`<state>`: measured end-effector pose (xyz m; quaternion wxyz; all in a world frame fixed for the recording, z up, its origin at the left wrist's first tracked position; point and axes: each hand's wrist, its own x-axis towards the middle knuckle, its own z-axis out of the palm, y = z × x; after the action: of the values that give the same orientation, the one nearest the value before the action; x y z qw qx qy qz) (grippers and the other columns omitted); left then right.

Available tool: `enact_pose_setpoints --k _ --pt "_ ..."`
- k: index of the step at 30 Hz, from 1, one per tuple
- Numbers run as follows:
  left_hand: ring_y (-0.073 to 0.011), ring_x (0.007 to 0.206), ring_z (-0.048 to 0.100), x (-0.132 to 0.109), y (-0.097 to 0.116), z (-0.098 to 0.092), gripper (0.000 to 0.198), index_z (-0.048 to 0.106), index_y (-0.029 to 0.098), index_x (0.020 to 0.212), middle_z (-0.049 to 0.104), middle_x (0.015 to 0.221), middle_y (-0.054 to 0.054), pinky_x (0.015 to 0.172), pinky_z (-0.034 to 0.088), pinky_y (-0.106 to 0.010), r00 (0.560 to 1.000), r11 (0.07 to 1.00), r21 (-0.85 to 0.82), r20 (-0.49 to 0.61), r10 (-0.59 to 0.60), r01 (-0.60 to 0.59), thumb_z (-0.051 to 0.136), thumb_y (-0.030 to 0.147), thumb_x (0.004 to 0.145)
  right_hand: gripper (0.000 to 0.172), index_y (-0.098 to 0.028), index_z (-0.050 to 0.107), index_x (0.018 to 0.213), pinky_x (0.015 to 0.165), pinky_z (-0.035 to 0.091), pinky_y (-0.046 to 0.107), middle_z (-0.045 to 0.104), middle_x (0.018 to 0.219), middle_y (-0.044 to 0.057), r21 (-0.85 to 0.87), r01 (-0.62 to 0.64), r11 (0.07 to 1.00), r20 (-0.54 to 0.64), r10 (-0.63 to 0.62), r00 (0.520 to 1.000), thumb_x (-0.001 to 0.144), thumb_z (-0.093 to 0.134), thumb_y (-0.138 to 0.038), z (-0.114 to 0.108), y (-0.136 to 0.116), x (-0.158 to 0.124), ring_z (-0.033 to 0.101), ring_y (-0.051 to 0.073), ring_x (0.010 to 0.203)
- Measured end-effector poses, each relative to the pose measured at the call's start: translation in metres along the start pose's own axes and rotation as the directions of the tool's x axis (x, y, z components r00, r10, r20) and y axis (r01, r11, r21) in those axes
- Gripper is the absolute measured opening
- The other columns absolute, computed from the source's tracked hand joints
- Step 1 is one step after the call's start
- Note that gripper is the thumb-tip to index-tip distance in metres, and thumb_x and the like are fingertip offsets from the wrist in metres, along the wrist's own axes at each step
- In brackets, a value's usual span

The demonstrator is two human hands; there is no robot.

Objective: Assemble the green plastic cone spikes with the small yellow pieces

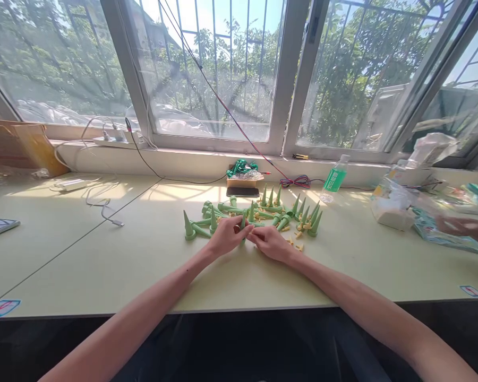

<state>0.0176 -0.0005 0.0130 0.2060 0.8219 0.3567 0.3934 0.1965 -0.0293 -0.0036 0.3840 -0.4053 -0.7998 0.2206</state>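
My left hand [229, 234] is closed around a green plastic spike [244, 219], which stands upright with its point up. Close against it, my right hand [271, 242] has its fingers pinched together at the spike's lower part; whatever they hold is hidden. Around and behind both hands lie many more green spikes, some standing like the one at the left [188, 227], others on their sides. Small yellow plastic pieces [299, 248] are scattered to the right of my right hand, among the standing spikes.
Behind the spikes are a dark phone [242, 191] and a small box with green material [242, 170]. A bottle with a green label [335, 175] stands near the window. Another person's hand [458, 225] touches plastic packets at the right. A white cable [107, 212] lies left.
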Motion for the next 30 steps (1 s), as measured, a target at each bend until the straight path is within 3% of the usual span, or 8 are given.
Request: enact_pose_setpoints --k 4,9,25,30 --pt "-0.0085 0.053 0.042 0.0001 -0.0002 -0.0004 0.032 0.064 0.014 0.074 0.057 0.061 0.002 0.049 0.034 -0.020 1.000 1.000 -0.010 -0.001 -0.004 0.004 0.058 0.042 0.088 0.038 -0.017 0.045 0.057 0.051 0.024 0.025 0.034 0.053 -0.005 -0.014 -0.023 1.000 -0.009 0.023 1.000 0.090 0.053 -0.034 -0.0002 0.0004 0.0005 0.031 0.009 0.052" --pt "-0.0085 0.052 0.039 0.0003 -0.0021 0.0006 0.031 0.064 0.014 0.076 0.054 0.058 0.003 0.049 0.033 -0.020 1.000 1.000 0.008 -0.010 0.007 -0.007 0.057 0.042 0.088 0.020 -0.017 0.057 0.071 0.052 0.028 0.024 0.047 0.057 -0.004 0.013 -0.045 0.999 -0.013 0.045 0.999 0.084 0.063 -0.031 -0.0010 -0.0002 -0.0001 0.038 0.010 0.053" --pt "-0.0084 0.054 0.045 -0.0006 -0.0019 0.0004 0.032 0.060 0.013 0.072 0.064 0.070 -0.001 0.049 0.036 -0.020 1.000 0.999 -0.048 0.009 -0.019 0.019 0.057 0.041 0.088 0.039 -0.018 0.043 0.058 0.052 0.025 0.024 0.031 0.053 -0.005 0.013 0.006 1.000 0.017 -0.006 1.000 0.093 0.047 -0.034 -0.0005 0.0026 -0.0003 0.029 0.010 0.053" --pt "-0.0082 0.052 0.043 0.0001 0.0003 -0.0001 0.031 0.062 0.014 0.073 0.061 0.066 0.001 0.049 0.035 -0.020 1.000 1.000 -0.027 0.003 -0.016 0.016 0.059 0.042 0.087 0.034 -0.017 0.052 0.062 0.051 0.025 0.024 0.040 0.053 -0.004 0.001 -0.037 0.999 0.000 0.037 0.999 0.090 0.055 -0.036 -0.0008 0.0022 0.0000 0.033 0.010 0.052"
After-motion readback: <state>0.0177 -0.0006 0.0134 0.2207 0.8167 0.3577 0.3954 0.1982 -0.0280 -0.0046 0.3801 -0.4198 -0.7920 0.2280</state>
